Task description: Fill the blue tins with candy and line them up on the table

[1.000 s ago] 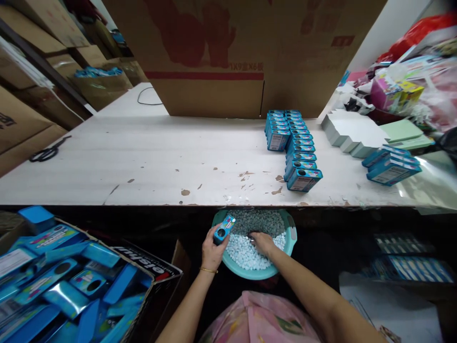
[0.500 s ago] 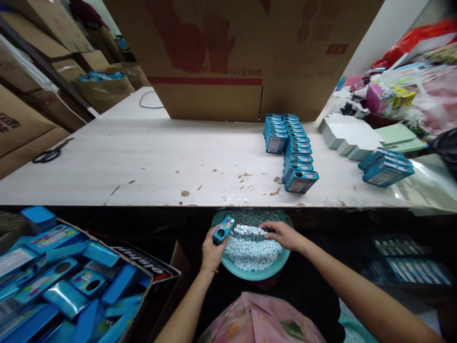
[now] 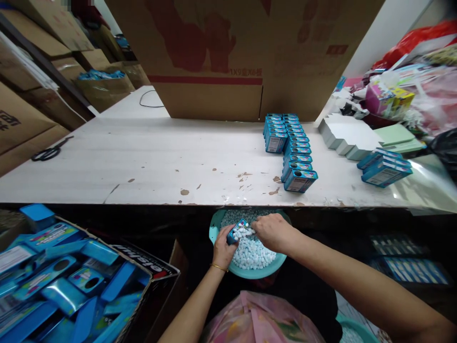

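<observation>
Tilted over a round teal basin [image 3: 213, 233], a small blue tin [image 3: 233, 237] is held in my left hand [image 3: 223, 247], its fingers wrapped round the side. White pellets, like small mints [image 3: 244, 230], lie heaped over the tin's top. Just to the right, my right hand [image 3: 273, 232] is closed with its fingers curled down beside the heap. What those fingers hold is hidden from above. Pale blue-white mints [image 3: 253, 255] fill the basin below both hands.
Rows of blue tins [image 3: 300, 181] stand on the white table [image 3: 160, 157], before a big carton [image 3: 214, 100]. More tins [image 3: 385, 171] and white stacks [image 3: 350, 136] are at right. A carton of loose blue tins [image 3: 67, 297] is at lower left; scissors [image 3: 48, 153] lie far left.
My right hand has moved left and turned over, close to the tin. The tin has shifted slightly right and down, and white mints now cover its top. The basin has tilted a little.
</observation>
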Motion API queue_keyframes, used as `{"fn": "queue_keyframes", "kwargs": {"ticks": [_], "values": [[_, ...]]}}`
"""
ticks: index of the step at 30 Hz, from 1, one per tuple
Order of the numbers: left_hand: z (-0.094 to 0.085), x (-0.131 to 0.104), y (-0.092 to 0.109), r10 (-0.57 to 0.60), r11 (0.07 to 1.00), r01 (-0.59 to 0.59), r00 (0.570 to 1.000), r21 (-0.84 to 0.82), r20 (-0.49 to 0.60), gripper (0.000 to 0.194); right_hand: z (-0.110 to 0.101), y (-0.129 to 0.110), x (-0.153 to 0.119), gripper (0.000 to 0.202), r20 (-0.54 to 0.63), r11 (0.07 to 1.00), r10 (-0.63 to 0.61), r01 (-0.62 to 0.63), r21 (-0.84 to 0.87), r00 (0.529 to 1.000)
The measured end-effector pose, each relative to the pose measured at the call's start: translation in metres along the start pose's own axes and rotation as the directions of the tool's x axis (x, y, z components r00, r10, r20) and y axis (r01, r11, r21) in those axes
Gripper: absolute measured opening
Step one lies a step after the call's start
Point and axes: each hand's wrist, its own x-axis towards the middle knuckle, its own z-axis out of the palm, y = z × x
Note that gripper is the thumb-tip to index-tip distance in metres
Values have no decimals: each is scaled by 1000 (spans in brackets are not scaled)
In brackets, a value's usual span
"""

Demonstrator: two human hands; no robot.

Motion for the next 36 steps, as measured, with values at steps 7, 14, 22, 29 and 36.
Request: {"fn": "queue_keyframes", "kwargs": {"ticks": [7,14,22,29,36], "values": [[2,-2,-3,-38,996,37,999,-78,-3,33,1,-3,-1,19,-6,1000,-25,25,-13,1000],[-4,-8,-7,-244,928,241,969,-286,25,42,-11,30,-30,27,-80,987,92,-80,141,993],[11,-1,6,-200,912,226,973,-341,110,39,-2,33,-31,26,-27,991,125,-123,59,992],[9,4,15,-208,947,225,974,-229,95,39,6,12,-21,23,-82,1000,15,-15,-6,997],[6,2,13,-109,976,123,990,-181,84,38,7,12,-19,24,-49,997,-30,33,69,998]]}}
